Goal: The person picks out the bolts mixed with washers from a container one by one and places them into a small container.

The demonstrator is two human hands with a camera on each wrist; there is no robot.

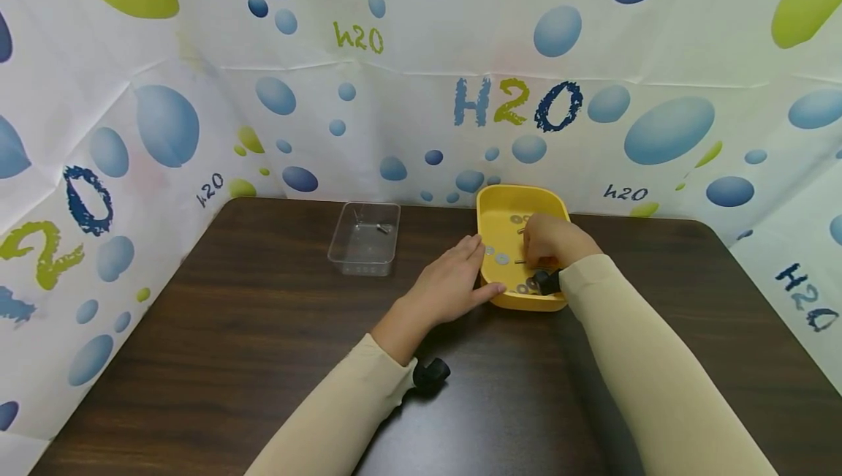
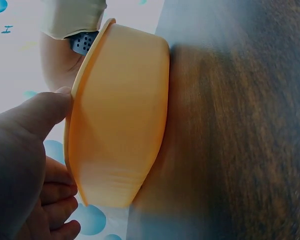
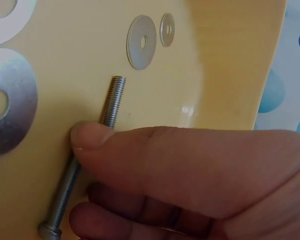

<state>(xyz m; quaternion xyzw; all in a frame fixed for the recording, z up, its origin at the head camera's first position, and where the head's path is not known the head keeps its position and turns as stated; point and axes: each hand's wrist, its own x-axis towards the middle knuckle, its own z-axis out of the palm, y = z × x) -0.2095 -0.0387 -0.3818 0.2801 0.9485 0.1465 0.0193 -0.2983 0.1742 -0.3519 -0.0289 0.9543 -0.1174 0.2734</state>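
"Start from the left. What's on the bench (image 1: 230, 330)?"

"A clear container (image 1: 363, 269), with a small metal piece (image 1: 384, 228) inside it. Moving right, the left hand (image 1: 447, 282) rests at the rim of the yellow tray (image 1: 529, 303), thumb on the near edge, fingers along the left side."

"So that grip is wide?"

"Yes, thumb and fingers spread. I'd say it's steadying the tray."

"And inside the tray?"

"Flat washers (image 1: 502, 259) lie scattered on its floor. Further right, the right hand (image 1: 551, 240) reaches in, and its grip is narrow: thumb and finger pinch a long bolt (image 3: 64, 192) around mid-shank, threaded end and head both showing."

"Which step is that?"

"Picking out the bolt, I judge. Whether it's off the floor yet, I can't quite tell; the fingers hide the underside."

"What does the next move call for?"

"A firm pinch and a straight lift over the rim, I think, without sweeping the washers, while the left hand braces the tray."
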